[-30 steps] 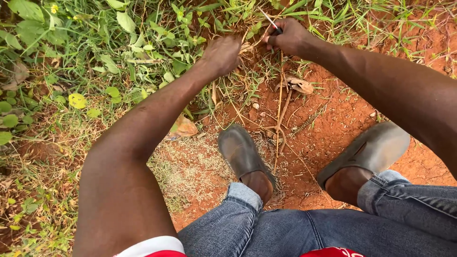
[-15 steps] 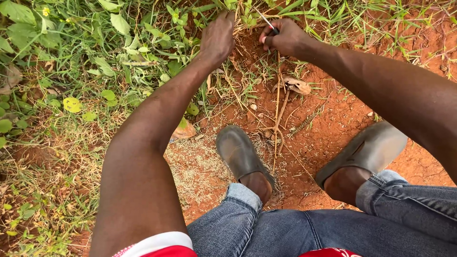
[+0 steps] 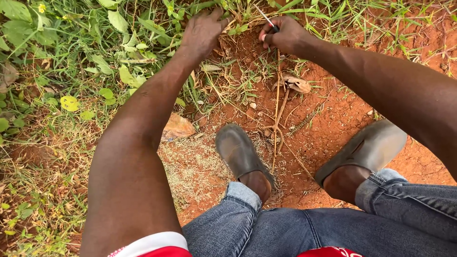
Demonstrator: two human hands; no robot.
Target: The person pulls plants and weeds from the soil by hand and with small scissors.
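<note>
Closest to us are our knees in blue jeans (image 3: 304,233), low in the picture. Just past them our two feet stand on bare red dirt (image 3: 333,119). The left shoe (image 3: 238,150) is grey and points up and a bit left. The right shoe (image 3: 366,147) is grey too and points up and right. Between the shoes the dirt is open, with only a thin dry stick (image 3: 278,109) lying there, running up toward our hands. A curled dry leaf (image 3: 294,84) sits near the top of the stick, and a flat brown leaf (image 3: 177,126) lies just left of the left shoe.

Left of that, the ground is covered in dry straw and small weeds (image 3: 71,102).

Farther away, at the edge where the red dirt meets the green grass (image 3: 143,28), our hands are at work. Our left hand (image 3: 202,31) has its fingers curled down into the grass and stems, grabbing them. Our right hand (image 3: 283,34) is closed in a fist around a small tool with a thin metal blade (image 3: 264,16) that pokes up and left toward the left hand. The two hands are near each other but not touching.
</note>
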